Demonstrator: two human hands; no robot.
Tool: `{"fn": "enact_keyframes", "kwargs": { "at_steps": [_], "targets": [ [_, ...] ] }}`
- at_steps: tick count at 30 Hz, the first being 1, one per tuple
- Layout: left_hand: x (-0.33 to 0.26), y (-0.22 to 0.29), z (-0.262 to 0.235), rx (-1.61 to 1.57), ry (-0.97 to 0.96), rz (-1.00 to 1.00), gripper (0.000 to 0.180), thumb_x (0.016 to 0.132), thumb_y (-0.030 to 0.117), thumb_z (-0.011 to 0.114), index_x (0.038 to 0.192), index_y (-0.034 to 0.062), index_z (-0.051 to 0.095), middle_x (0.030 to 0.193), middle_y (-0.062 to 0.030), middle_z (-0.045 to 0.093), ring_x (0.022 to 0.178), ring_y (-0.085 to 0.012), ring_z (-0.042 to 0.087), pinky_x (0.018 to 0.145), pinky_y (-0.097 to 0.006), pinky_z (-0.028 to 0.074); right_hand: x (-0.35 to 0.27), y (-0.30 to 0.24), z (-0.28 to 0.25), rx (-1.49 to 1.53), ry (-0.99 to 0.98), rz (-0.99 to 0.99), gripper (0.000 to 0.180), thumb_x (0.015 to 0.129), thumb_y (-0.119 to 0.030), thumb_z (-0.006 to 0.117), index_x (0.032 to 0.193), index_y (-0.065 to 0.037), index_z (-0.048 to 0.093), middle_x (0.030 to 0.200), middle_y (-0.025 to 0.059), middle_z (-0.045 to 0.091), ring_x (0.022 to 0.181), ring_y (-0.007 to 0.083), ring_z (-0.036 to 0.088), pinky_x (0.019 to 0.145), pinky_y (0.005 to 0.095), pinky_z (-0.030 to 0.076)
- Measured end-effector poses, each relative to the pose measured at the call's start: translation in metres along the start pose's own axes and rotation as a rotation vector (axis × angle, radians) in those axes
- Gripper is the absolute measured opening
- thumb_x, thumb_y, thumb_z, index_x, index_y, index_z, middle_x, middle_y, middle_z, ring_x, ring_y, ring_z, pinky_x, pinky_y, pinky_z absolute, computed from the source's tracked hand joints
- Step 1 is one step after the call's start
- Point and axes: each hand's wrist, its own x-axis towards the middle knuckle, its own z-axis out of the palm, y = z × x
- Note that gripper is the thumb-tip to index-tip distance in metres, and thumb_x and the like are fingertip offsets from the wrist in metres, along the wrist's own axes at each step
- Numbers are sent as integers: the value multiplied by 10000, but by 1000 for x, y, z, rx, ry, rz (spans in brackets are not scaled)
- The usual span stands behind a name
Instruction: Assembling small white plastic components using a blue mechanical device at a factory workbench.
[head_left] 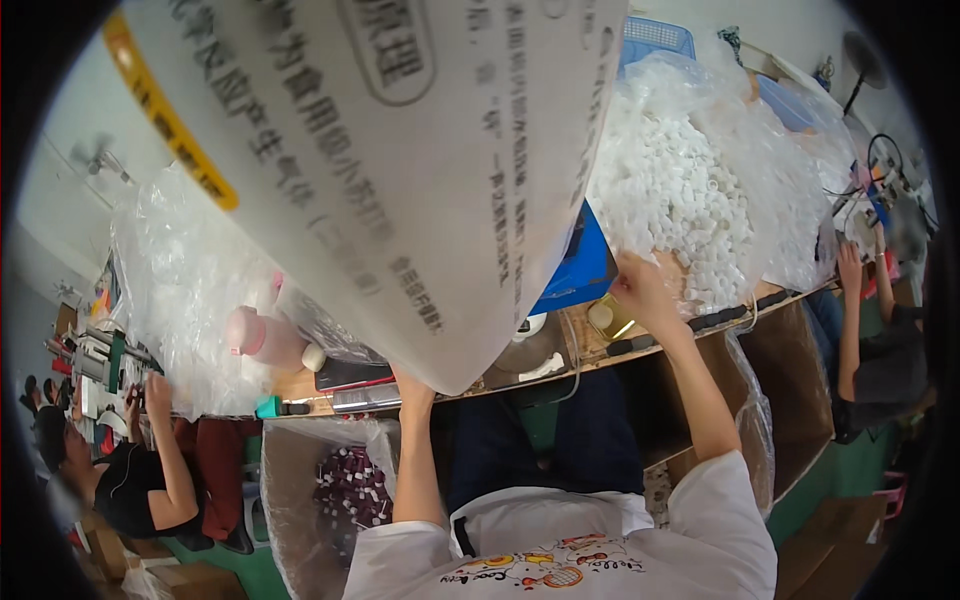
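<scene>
A large white printed sheet or bag with a yellow strip [370,180] hangs close in front and blocks the middle of the view. My left hand [413,384] is mostly behind its lower tip at the table edge, so its fingers are hidden. Beside a blue flat-sided thing [583,265], my right hand [642,292] has its fingers curled together; what they hold, if anything, I cannot make out. Just below those fingers lies a small yellow-edged piece [606,318]. A heap of small white caps [700,215] lies in clear plastic beyond my right hand.
On the left stand a pink bottle [265,338] and clear plastic sheeting [190,290]. Below the table edge, a lined box holds dark red and white small parts [352,490]. Open cardboard boxes [790,385] stand at right. One person [140,480] works at left, another [880,350] at right.
</scene>
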Motion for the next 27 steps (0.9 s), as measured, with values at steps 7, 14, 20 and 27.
{"fn": "enact_keyframes", "kwargs": {
  "at_steps": [7,14,20,27],
  "targets": [
    [-1,42,1,-249,-112,-114,393,702,-61,818,1080,-16,724,988,-34,697,903,-140,648,826,-281,507,-43,5,9,-113,84,-94,199,755,24,708,951,-4,697,926,138,683,918,351,642,781,406,506],
    [4,109,48,-157,-102,-178,369,704,-28,827,1060,-12,731,1087,-88,733,993,-150,644,887,-305,486,-46,5,15,-130,174,-202,227,746,-13,745,971,-19,717,893,134,697,903,316,646,764,388,523],
    [-6,126,47,-6,-189,129,275,699,60,860,949,9,757,943,-97,729,875,-243,666,769,-353,502,-44,-39,23,569,187,155,203,835,-30,735,1037,-6,735,975,74,722,898,166,675,805,301,522],
    [-3,131,53,99,-149,68,256,712,121,861,934,30,770,868,-115,735,727,-262,693,653,-352,513,-28,-66,60,911,124,90,205,861,-6,715,1064,24,724,1041,91,722,975,137,657,870,279,509]
  ]
}}
